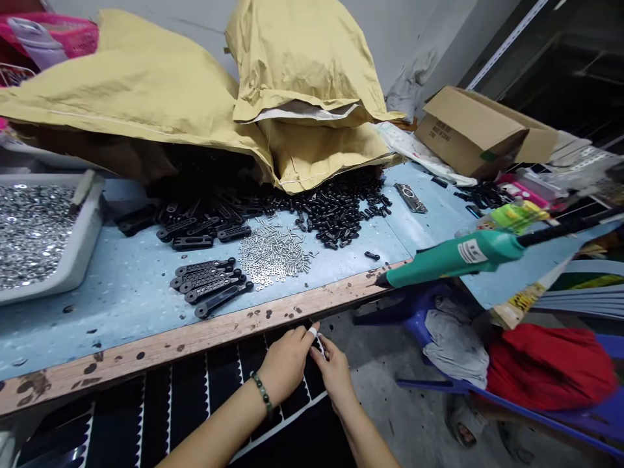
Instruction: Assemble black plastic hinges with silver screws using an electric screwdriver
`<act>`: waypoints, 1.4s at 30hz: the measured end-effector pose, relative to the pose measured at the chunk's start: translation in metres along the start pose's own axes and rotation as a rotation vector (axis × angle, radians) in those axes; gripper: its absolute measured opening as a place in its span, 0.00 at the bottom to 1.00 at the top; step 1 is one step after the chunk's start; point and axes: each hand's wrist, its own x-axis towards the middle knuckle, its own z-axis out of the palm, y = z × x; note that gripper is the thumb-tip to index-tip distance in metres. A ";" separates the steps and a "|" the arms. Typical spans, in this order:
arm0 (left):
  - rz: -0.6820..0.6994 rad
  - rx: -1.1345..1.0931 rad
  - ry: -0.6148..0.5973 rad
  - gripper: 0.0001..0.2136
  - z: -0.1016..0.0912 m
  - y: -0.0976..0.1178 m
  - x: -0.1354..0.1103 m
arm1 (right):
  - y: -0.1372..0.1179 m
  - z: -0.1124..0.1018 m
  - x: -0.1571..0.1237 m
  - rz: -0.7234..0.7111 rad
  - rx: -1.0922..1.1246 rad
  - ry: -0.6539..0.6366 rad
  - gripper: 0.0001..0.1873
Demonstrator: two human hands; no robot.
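My left hand (285, 361) and my right hand (334, 370) meet below the table's front edge, over a black sheet with white scalloped lines (195, 403) on my lap. Both hands are closed in a pinch at a small white piece (312, 332) on my left fingertip; I cannot make out what it is. A green bead bracelet (262, 393) circles my left wrist. On the blue tabletop (121, 286) lie a row of black perforated arms (209, 286), a pile of small silver screws (273, 250) and a heap of black cylindrical parts (336, 208).
A grey tray of silver washers (34, 227) stands at the left. Large yellow paper sacks (219, 97) cover the back. A green power screwdriver (453, 257) hangs over the right edge. A cardboard box (472, 130) sits at back right. A blue chair with red cloth (550, 370) stands lower right.
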 end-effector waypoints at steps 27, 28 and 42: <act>-0.150 0.038 -0.173 0.12 -0.016 -0.004 0.006 | 0.005 -0.029 0.042 -0.119 -0.323 0.105 0.28; -0.159 0.024 -0.175 0.12 -0.017 -0.005 0.006 | 0.008 -0.033 0.045 -0.123 -0.306 0.145 0.29; -0.440 -1.931 -0.136 0.32 -0.051 0.014 -0.027 | -0.084 0.001 0.000 -1.020 -0.422 0.092 0.15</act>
